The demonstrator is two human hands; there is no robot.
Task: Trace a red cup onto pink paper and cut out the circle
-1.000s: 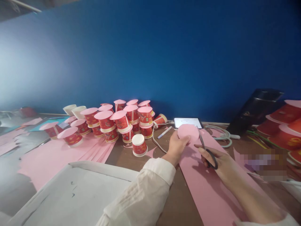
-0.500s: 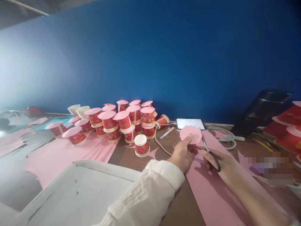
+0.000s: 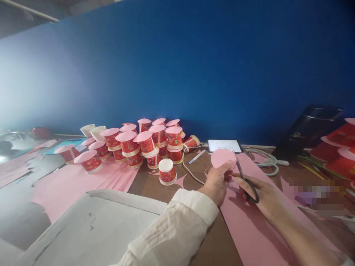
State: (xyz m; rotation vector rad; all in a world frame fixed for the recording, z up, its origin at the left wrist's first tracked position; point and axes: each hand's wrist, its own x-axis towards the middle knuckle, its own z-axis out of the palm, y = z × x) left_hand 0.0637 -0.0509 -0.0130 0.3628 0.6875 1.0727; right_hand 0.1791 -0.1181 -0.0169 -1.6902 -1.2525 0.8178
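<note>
Between the thumb and fingers of my left hand [image 3: 217,184] is a round pink paper disc [image 3: 222,158], held up above the table. My right hand [image 3: 259,195] has its fingers in the black handles of a pair of scissors [image 3: 251,190]. The scissor blades point up and lie close along the disc's right edge; I cannot tell whether they touch it. Beneath both hands lies a long sheet of pink paper [image 3: 249,225]. To the left, a single red paper cup [image 3: 167,172] stands upside down, its pale base uncovered.
Red cups topped with pink discs [image 3: 126,142] stand stacked at the left back. A phone [image 3: 224,145], a marker [image 3: 196,157], coiled cable [image 3: 273,166] and dark bottle [image 3: 309,129] lie or stand behind my hands. A pale tray-like board [image 3: 111,225] occupies the front left.
The pink disc has turned and shifted slightly left in my left hand. My left thumb now lies farther over its lower right part. The scissors have moved a little beside it.
</note>
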